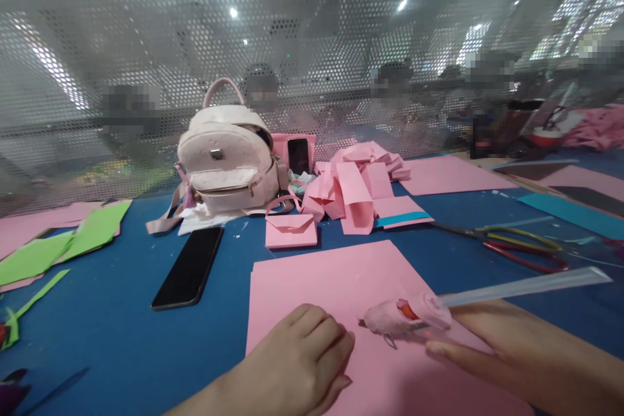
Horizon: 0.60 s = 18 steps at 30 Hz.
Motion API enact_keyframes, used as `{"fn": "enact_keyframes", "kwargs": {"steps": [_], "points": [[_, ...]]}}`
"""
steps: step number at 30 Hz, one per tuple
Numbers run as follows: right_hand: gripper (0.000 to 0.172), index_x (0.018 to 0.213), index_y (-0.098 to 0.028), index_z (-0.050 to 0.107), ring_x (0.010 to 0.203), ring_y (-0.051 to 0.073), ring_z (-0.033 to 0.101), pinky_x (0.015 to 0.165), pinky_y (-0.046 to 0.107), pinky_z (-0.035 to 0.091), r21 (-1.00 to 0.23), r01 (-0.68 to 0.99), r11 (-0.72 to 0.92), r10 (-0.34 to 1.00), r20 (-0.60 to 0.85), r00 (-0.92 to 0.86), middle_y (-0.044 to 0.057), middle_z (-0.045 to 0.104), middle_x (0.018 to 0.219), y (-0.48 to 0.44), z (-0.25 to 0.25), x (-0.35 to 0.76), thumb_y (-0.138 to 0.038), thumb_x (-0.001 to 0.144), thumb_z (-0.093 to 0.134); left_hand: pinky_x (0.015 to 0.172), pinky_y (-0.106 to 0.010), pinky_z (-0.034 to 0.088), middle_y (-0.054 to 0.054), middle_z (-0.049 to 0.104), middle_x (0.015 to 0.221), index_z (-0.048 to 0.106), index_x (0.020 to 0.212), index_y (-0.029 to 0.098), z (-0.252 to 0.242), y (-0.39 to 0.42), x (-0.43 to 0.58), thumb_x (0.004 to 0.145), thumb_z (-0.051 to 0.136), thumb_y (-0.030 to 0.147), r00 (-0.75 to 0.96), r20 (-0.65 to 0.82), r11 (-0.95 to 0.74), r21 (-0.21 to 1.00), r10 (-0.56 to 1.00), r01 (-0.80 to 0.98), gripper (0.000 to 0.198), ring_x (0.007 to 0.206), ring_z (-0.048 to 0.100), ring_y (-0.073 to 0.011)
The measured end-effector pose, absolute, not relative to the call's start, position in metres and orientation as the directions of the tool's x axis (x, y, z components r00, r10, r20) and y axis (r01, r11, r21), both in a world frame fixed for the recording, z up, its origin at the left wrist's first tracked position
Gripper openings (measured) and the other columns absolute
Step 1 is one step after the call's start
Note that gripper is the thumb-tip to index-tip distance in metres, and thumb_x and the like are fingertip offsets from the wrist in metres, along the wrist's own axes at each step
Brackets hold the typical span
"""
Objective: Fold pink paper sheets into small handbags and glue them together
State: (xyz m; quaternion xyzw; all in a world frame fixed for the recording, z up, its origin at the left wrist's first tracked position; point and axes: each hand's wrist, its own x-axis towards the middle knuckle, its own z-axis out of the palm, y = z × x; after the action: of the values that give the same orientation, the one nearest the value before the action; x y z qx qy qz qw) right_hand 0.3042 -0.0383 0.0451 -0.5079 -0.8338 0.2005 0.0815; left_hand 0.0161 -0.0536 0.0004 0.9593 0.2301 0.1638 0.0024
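My right hand (487, 338) grips a pink hot glue gun (407, 322), its nozzle pointing left. A long clear glue stick (529, 287) sticks out of the gun's back end toward the right. In front of the nozzle, my left hand (309, 354) rests with curled fingers over stacked pink sheets (331, 276); whatever its fingers may hold is hidden. Just past the far edge of the sheets sits a small folded pink paper bag (291, 232) with a flap and a handle.
A black phone (189, 268) lies at left, near a pale backpack (229, 149). Crumpled pink paper pieces (353, 188) pile up behind the sheets. Scissors (521, 244) lie at right, green sheets (92, 231) at left. A perforated screen (322, 45) stands behind, with people beyond it.
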Motion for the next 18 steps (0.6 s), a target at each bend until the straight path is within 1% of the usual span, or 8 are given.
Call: {"fn": "enact_keyframes", "kwargs": {"steps": [2, 5, 8, 11, 15, 18], "points": [[0.043, 0.121, -0.042, 0.069, 0.108, 0.030, 0.069, 0.091, 0.036, 0.058, -0.432, 0.807, 0.402, 0.877, -0.071, -0.475, -0.003, 0.073, 0.118, -0.038, 0.045, 0.306, -0.061, 0.088, 0.049, 0.077, -0.038, 0.050, -0.011, 0.064, 0.098, 0.054, 0.125, 0.006, 0.001, -0.053, 0.016, 0.098, 0.047, 0.026, 0.841, 0.310, -0.893, 0.081, 0.444, 0.442, 0.034, 0.085, 0.055, -0.0237], [0.047, 0.119, -0.040, 0.071, 0.110, 0.033, 0.068, 0.095, 0.040, 0.057, -0.459, 0.814, 0.355, 0.906, -0.044, -0.420, 0.000, 0.073, 0.120, -0.038, 0.043, 0.308, -0.065, 0.087, 0.049, 0.076, -0.038, 0.050, -0.011, 0.065, 0.099, 0.054, 0.125, 0.006, 0.000, -0.054, 0.016, 0.098, 0.047, 0.026, 0.839, 0.307, -0.891, 0.078, 0.449, 0.448, 0.034, 0.084, 0.055, -0.0236], [0.046, 0.118, -0.044, 0.071, 0.116, 0.034, 0.064, 0.100, 0.044, 0.053, -0.477, 0.812, 0.337, 0.901, -0.085, -0.425, -0.003, 0.071, 0.123, -0.038, 0.042, 0.308, -0.067, 0.086, 0.047, 0.077, -0.038, 0.051, -0.011, 0.065, 0.099, 0.054, 0.125, 0.006, 0.000, -0.054, 0.015, 0.098, 0.047, 0.026, 0.837, 0.306, -0.889, 0.086, 0.454, 0.451, 0.034, 0.085, 0.056, -0.0240], [0.043, 0.118, -0.044, 0.071, 0.119, 0.034, 0.063, 0.104, 0.043, 0.049, -0.517, 0.789, 0.333, 0.895, -0.090, -0.437, -0.004, 0.071, 0.122, -0.038, 0.043, 0.306, -0.063, 0.086, 0.049, 0.076, -0.038, 0.051, -0.011, 0.066, 0.098, 0.056, 0.123, 0.007, -0.001, -0.055, 0.015, 0.098, 0.047, 0.024, 0.829, 0.329, -0.890, 0.093, 0.451, 0.447, 0.032, 0.085, 0.057, -0.0238], [0.043, 0.114, -0.042, 0.074, 0.112, 0.034, 0.066, 0.103, 0.043, 0.050, -0.549, 0.764, 0.339, 0.886, -0.088, -0.456, -0.003, 0.075, 0.114, -0.037, 0.052, 0.301, -0.063, 0.084, 0.051, 0.076, -0.038, 0.052, -0.010, 0.068, 0.098, 0.060, 0.117, 0.008, -0.004, -0.054, 0.015, 0.096, 0.049, 0.020, 0.809, 0.399, -0.894, 0.071, 0.433, 0.443, 0.026, 0.084, 0.057, -0.0231], [0.044, 0.113, -0.041, 0.074, 0.106, 0.033, 0.069, 0.096, 0.041, 0.055, -0.597, 0.714, 0.366, 0.860, -0.076, -0.504, -0.003, 0.075, 0.113, -0.035, 0.057, 0.298, -0.063, 0.086, 0.047, 0.078, -0.037, 0.052, -0.010, 0.069, 0.097, 0.061, 0.113, 0.008, -0.005, -0.054, 0.015, 0.095, 0.052, 0.017, 0.792, 0.443, -0.896, 0.064, 0.419, 0.439, 0.023, 0.083, 0.058, -0.0224]]}}
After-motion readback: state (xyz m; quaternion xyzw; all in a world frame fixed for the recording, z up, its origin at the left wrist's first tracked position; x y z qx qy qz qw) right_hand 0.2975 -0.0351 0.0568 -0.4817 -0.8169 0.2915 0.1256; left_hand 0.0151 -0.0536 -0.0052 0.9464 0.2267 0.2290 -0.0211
